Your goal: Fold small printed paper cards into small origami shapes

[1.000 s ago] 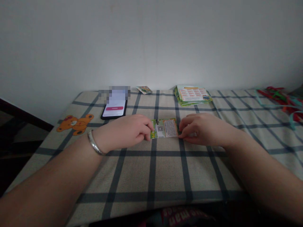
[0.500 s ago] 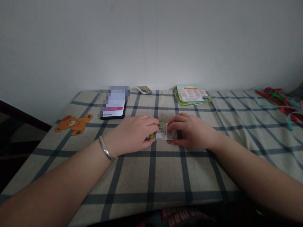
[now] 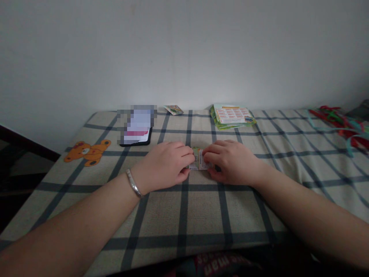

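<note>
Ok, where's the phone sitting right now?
Head view: the phone lies face up on the checked cloth, left of centre, just beyond the left hand that pinches the small card, with the orange bear patch to its left.

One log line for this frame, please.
left hand: pinches small printed card | right hand: pinches its other end | card: at checked cloth, mostly hidden by fingers | behind: phone, card stack

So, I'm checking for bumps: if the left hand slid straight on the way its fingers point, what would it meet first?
The left hand seems to pinch the small printed card; straight beyond, it would meet the right hand gripping the other end, very close.
</note>
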Demonstrator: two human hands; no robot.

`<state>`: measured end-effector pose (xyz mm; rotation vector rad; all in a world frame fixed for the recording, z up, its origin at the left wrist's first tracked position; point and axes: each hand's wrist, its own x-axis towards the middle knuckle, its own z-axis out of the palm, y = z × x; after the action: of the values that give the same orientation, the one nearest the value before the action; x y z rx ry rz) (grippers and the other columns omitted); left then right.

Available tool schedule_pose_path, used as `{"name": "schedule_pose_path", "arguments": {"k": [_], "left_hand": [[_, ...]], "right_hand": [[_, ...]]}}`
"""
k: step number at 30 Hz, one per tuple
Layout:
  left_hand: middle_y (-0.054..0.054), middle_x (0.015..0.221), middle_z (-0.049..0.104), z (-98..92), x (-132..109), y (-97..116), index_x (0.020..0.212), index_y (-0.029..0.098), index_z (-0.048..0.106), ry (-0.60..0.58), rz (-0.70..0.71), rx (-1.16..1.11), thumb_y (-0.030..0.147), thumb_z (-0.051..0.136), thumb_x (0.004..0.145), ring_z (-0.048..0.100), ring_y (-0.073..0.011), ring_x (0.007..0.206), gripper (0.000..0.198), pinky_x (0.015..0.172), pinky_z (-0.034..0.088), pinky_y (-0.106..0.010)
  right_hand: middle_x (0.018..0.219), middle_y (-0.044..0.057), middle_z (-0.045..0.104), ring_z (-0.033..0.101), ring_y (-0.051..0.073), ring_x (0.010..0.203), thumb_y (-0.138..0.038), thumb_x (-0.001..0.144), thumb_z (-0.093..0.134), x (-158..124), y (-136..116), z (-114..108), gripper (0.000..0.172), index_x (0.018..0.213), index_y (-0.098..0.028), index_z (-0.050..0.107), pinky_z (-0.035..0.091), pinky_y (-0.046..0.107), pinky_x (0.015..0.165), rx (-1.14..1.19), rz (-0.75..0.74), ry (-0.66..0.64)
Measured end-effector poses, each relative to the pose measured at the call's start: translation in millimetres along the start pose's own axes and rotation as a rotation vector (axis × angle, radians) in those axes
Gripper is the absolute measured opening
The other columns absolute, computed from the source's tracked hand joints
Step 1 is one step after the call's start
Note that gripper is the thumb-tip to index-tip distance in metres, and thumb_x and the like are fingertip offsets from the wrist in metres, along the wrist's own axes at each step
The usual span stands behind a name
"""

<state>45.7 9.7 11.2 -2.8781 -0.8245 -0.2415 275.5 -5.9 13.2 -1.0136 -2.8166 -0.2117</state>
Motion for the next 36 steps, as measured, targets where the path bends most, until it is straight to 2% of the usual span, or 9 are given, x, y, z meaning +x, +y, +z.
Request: {"name": "schedule_pose_path", "arguments": {"k": [4, 7, 12, 20, 24, 31, 36], "left_hand": [[-0.004, 0.094, 0.065, 2.8, 1, -2, 0.090, 0.019, 0.064, 0.025, 0.007, 0.010, 0.033, 0.058, 0.086, 0.059, -0.0229, 0.092, 0.015, 0.082, 0.049, -0.039], [-0.003, 0.087, 0.066, 6.8, 2, -2, 0.085, 0.019, 0.063, 0.095, -0.016, 0.032, 0.027, 0.055, 0.088, 0.060, -0.0213, 0.085, 0.012, 0.078, 0.049, -0.037], [-0.001, 0.081, 0.066, 10.7, 4, -1, 0.079, 0.018, 0.063, 0.236, -0.071, -0.021, 0.020, 0.055, 0.086, 0.061, -0.0195, 0.079, 0.010, 0.076, 0.048, -0.034], [-0.002, 0.085, 0.068, 9.8, 6, 2, 0.082, 0.018, 0.062, 0.309, -0.089, -0.162, 0.022, 0.058, 0.087, 0.061, -0.0186, 0.084, 0.007, 0.083, 0.048, -0.035], [-0.001, 0.085, 0.068, 7.7, 8, 4, 0.079, 0.018, 0.060, 0.380, -0.066, -0.184, 0.019, 0.056, 0.087, 0.061, -0.0170, 0.083, 0.009, 0.084, 0.048, -0.034], [0.000, 0.079, 0.068, 7.6, 9, 8, 0.075, 0.018, 0.060, 0.377, -0.065, -0.180, 0.015, 0.055, 0.084, 0.061, -0.0149, 0.078, 0.010, 0.094, 0.046, -0.037], [0.001, 0.080, 0.069, 6.7, 8, 10, 0.075, 0.019, 0.061, 0.426, -0.033, -0.130, 0.017, 0.054, 0.085, 0.062, -0.0140, 0.077, 0.013, 0.099, 0.044, -0.039]], "right_hand": [[0.083, 0.003, 0.065, 0.056, 0.018, 0.074, -0.025, 0.084, 0.050, 1, -3, 0, 0.010, 0.086, -0.019, 0.059, 0.035, 0.033, 0.067, -0.058, 0.012, 0.019], [0.084, 0.003, 0.065, 0.056, 0.018, 0.074, -0.023, 0.083, 0.051, 1, -3, 0, 0.009, 0.085, -0.019, 0.059, 0.034, 0.032, 0.066, -0.050, 0.022, 0.042], [0.085, 0.003, 0.066, 0.058, 0.018, 0.079, -0.028, 0.086, 0.054, 4, -3, 4, 0.013, 0.090, -0.019, 0.061, 0.037, 0.030, 0.068, 0.117, 0.055, 0.124], [0.083, 0.003, 0.063, 0.056, 0.016, 0.077, -0.020, 0.084, 0.056, 8, -4, 11, 0.005, 0.083, -0.019, 0.060, 0.039, 0.026, 0.068, 0.322, 0.165, 0.278], [0.081, 0.003, 0.063, 0.056, 0.016, 0.079, -0.018, 0.082, 0.058, 9, -4, 11, 0.001, 0.082, -0.018, 0.059, 0.041, 0.027, 0.070, 0.379, 0.138, 0.296], [0.080, 0.003, 0.063, 0.054, 0.017, 0.082, -0.019, 0.085, 0.055, 12, -3, 12, 0.006, 0.082, -0.018, 0.059, 0.041, 0.029, 0.075, 0.370, 0.022, 0.346], [0.080, 0.003, 0.062, 0.054, 0.018, 0.082, -0.018, 0.083, 0.055, 12, -4, 13, 0.005, 0.081, -0.019, 0.059, 0.042, 0.029, 0.074, 0.368, 0.012, 0.344]]}}
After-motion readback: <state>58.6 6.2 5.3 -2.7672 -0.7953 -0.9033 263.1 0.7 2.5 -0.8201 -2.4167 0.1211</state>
